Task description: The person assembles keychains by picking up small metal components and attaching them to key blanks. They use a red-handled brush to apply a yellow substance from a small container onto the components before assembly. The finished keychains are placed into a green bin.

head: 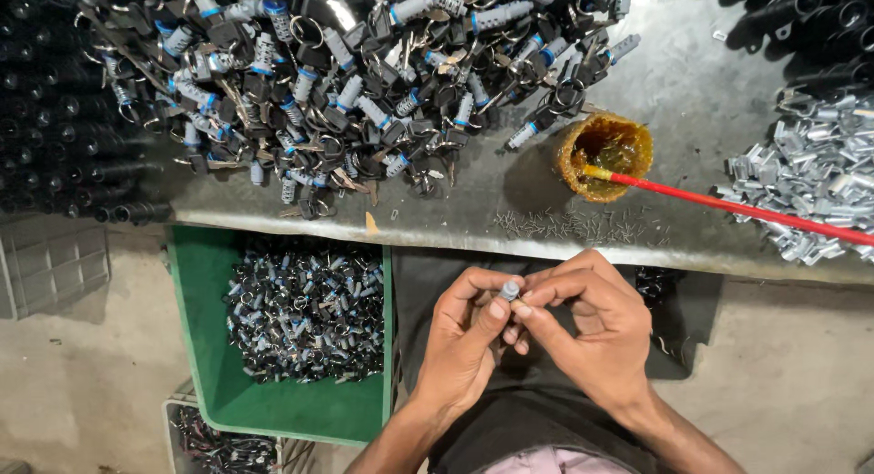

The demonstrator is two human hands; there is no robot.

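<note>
Left hand (464,333): pinches the small lock cylinder (509,291) from below.
Right hand (592,324): fingertips closed on its top.
Cylinder: just below the workbench (692,101) edge, above the lap.
Risk: slips, probably drops beside the green bin (214,383).

Left hand (464,333) and right hand (583,324) pinching a small lock cylinder (510,291), green bin (214,346) of cylinders beside, keyed locks (346,82) heaped on bench (692,91)

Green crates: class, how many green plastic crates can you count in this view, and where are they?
1. The green crate sits on the floor below the workbench edge, left of the hands, holding small lock parts. Others may be hidden outside the view.
</note>
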